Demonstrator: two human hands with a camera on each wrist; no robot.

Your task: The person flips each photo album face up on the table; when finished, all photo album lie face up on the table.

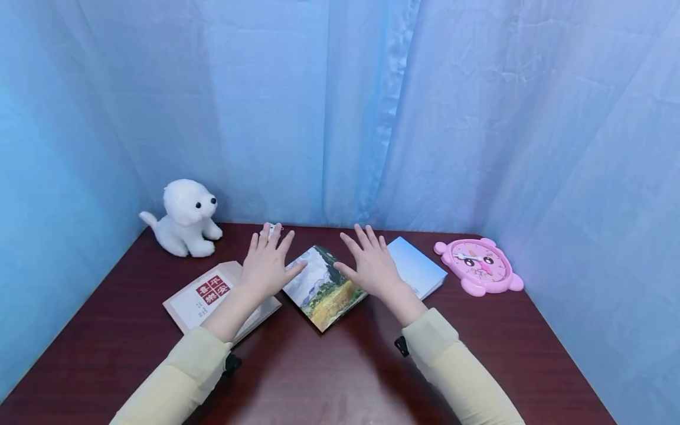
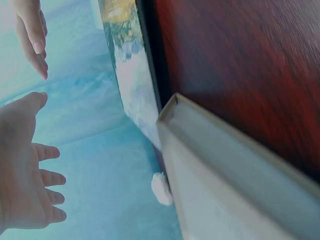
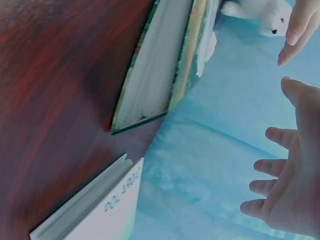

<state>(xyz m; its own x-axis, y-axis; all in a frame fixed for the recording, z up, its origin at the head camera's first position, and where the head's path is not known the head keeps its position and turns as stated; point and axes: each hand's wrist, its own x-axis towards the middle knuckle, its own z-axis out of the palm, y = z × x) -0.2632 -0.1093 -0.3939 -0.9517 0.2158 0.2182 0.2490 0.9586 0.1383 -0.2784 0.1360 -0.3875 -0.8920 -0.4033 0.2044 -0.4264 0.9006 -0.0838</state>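
Both hands hover above the table with fingers spread and straight, holding nothing. In the head view my left hand (image 1: pixel 264 268) is over the inner edge of a beige album (image 1: pixel 186 304) with a red square of characters. My right hand (image 1: pixel 376 270) is between a thick book with a painted landscape cover (image 1: pixel 321 295) and a blue-and-white album (image 1: pixel 417 265), partly covering both. The left wrist view has the left palm (image 2: pixel 20 170) apart from the beige album (image 2: pixel 215 175). Lettering shows on the white album spine (image 3: pixel 122 192) in the right wrist view.
A white plush dog (image 1: pixel 186 221) sits at the back left. On the right lies a pink clock (image 1: pixel 480 265) with a cartoon face. A small white object (image 1: pixel 272 230) is partly hidden behind the left fingers. Blue curtains (image 1: pixel 265 118) enclose the dark red table (image 1: pixel 329 383).
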